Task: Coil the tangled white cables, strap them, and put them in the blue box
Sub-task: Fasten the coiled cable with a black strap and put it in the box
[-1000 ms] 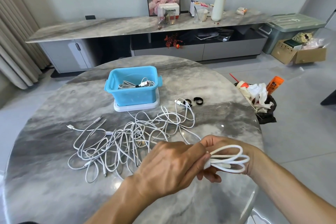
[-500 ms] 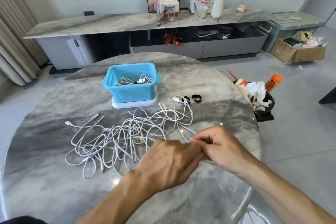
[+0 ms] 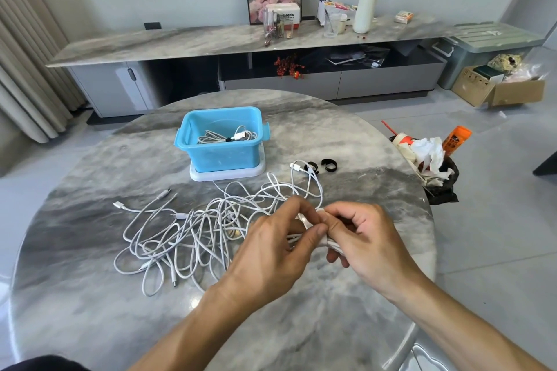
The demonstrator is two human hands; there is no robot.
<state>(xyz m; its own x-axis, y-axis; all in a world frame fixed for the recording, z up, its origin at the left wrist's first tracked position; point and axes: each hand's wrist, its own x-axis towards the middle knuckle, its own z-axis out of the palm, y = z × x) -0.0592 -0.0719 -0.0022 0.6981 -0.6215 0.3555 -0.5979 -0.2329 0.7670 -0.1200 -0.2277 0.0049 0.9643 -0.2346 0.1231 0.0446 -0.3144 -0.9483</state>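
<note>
While the tangled white cables lie spread over the marble surface, a small white coil is held between both hands just above it. The left hand and the right hand are curled, fingers pinching the coil. One strapped cable is seen inside the blue box, behind the tangle. Two black straps lie beside the box.
</note>
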